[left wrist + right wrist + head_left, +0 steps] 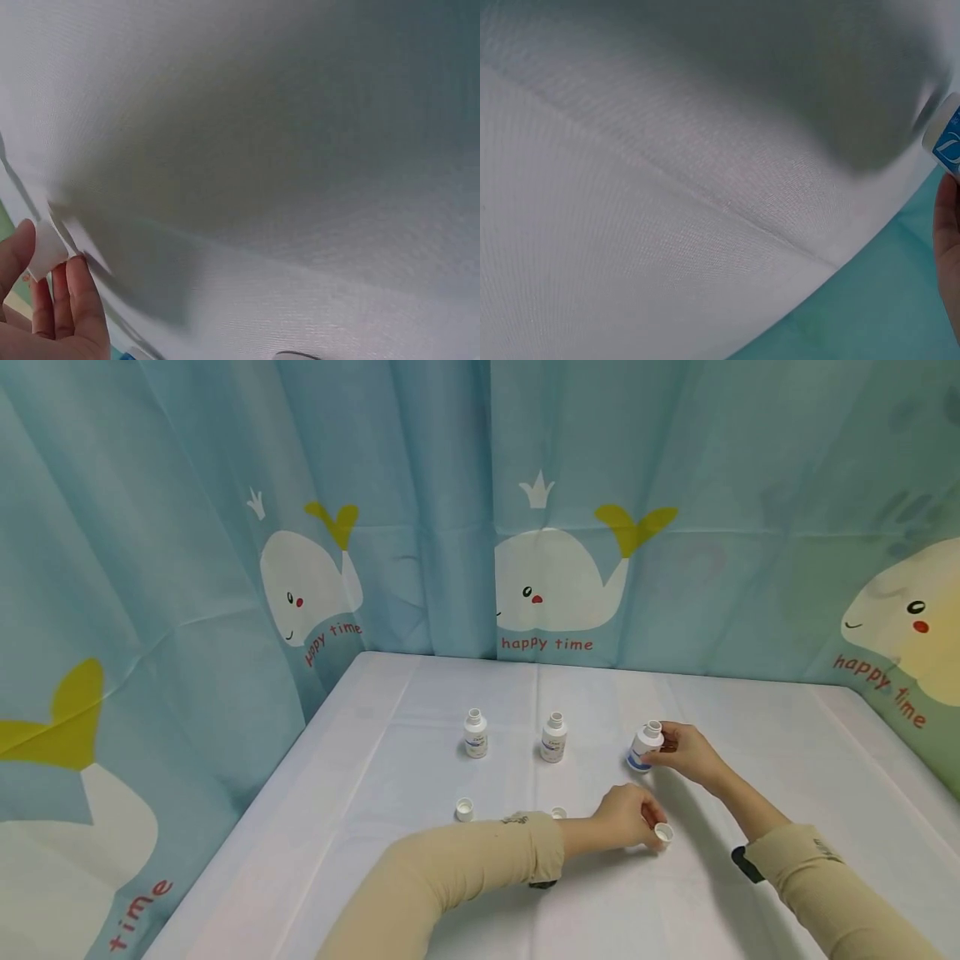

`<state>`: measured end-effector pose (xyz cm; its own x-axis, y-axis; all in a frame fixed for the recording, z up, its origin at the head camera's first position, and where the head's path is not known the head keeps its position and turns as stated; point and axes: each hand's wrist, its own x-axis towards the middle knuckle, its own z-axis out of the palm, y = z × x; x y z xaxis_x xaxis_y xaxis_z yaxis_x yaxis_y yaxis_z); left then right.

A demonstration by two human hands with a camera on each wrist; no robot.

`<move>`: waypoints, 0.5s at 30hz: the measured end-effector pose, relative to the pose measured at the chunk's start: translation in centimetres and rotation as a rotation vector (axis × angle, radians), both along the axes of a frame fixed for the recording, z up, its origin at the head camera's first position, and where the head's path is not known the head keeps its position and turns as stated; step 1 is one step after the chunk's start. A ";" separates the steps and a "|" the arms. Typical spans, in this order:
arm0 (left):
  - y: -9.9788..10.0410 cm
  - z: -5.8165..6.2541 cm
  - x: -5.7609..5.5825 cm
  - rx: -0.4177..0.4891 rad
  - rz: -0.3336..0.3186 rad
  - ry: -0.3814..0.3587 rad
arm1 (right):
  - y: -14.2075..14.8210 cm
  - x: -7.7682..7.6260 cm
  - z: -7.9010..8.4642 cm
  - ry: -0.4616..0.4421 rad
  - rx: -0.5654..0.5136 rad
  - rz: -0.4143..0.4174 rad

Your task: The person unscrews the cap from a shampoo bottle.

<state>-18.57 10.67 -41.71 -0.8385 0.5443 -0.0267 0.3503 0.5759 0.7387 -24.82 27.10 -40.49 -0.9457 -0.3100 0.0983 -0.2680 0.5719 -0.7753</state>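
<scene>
My right hand [692,755] grips a small white bottle [643,747] with a blue label, its open neck tilted slightly right. The same bottle [946,139] shows at the right edge of the right wrist view, cut off there. Nearer the front, my left hand [627,817] pinches a white bottle cap [663,833], hollow side up in the head view. In the left wrist view the cap [48,249] sits between thumb and fingertips. Another cap [558,812] lies just behind the left forearm, partly hidden by the sleeve.
Two uncapped white bottles stand upright: one [553,738] at the middle of the table, the other [476,734] to its left. A third cap [464,810] lies in front of the left bottle. A whale-print curtain [450,527] hangs behind the white-covered table [360,793].
</scene>
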 end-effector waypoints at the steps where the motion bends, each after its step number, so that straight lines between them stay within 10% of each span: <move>1: 0.1 0.0 0.0 -0.013 0.002 0.008 | 0.0 0.0 0.0 -0.002 0.000 0.001; 15: 0.3 -0.2 0.0 -0.062 0.008 0.026 | 0.3 -0.4 -0.3 -0.017 0.031 -0.012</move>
